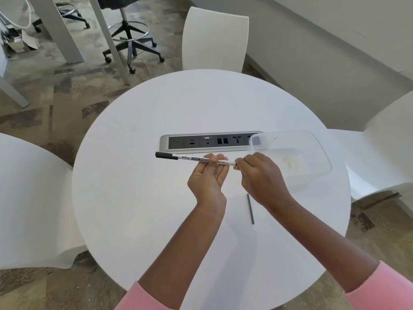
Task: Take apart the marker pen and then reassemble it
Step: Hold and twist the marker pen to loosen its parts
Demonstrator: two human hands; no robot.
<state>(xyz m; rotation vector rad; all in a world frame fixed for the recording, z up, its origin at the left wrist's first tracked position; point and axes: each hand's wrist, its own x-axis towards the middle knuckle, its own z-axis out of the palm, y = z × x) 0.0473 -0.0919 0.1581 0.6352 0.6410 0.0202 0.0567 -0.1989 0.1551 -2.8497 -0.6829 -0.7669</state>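
A white marker pen (190, 158) with a black cap at its left end is held level above the round white table (134, 198). My left hand (207, 177), palm up, pinches the barrel near its middle between thumb and fingertips. My right hand (261, 175) grips the pen's right end, which its fingers hide. A thin dark grey ink rod (250, 208) lies on the table just below my right wrist, apart from both hands.
A clear plastic box (297, 153) sits at the table's right side, overlapping a silver socket strip (196, 142) set into the tabletop. White chairs (214, 39) stand behind, left and right of the table.
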